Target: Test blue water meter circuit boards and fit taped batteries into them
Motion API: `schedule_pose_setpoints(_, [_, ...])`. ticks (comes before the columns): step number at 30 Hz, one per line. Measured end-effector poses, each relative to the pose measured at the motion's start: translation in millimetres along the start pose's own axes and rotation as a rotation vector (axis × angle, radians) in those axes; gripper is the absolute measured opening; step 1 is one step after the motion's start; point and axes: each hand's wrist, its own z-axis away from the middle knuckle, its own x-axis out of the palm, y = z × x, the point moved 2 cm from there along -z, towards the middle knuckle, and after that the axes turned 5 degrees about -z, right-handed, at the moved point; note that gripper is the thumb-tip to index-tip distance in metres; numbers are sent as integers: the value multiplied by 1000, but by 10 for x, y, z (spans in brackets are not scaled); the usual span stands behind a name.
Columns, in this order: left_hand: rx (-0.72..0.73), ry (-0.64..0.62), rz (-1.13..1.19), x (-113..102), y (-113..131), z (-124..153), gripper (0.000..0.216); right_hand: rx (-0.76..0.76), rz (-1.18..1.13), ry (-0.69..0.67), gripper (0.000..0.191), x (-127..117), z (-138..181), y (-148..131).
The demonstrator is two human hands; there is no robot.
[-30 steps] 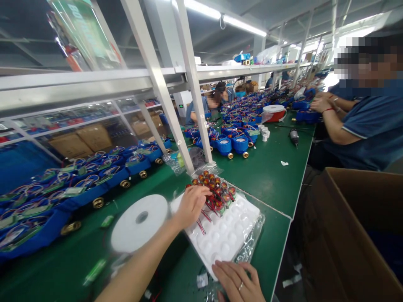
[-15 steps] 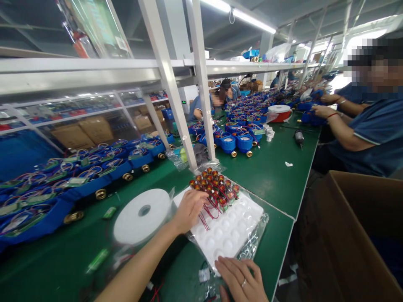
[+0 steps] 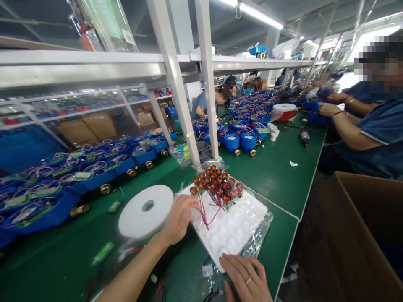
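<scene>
Many red-wired components [image 3: 213, 185] beyond and right of the left hand [image 3: 176, 219]

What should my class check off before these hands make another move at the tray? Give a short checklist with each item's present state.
1. Tray on the table: ok.
2. Right hand at the tray: ok, its fingers are over the near corner.
3. Left hand free of wires: cannot tell; its fingertips are close to the red wires.
4. Wires tidy: not ok, they cross and trail over the tray.
5. Clear plastic wrap off the tray: not ok, it sticks out along the right edge.
</scene>
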Motion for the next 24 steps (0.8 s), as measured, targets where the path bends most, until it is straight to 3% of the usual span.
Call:
schedule_pose_setpoints(10, [29, -23, -2, 27, -35, 251, 32, 28, -12, 3, 24, -5, 0, -20])
schedule_pose_setpoints(17, [-109, 135, -40, -33, -170, 292, 33, 27, 11, 12, 24, 6, 5, -6])
schedule_pose_setpoints(24, [-47, 58, -108, 34, -242, 190, 26, 12, 35, 21, 23, 29, 25, 19])
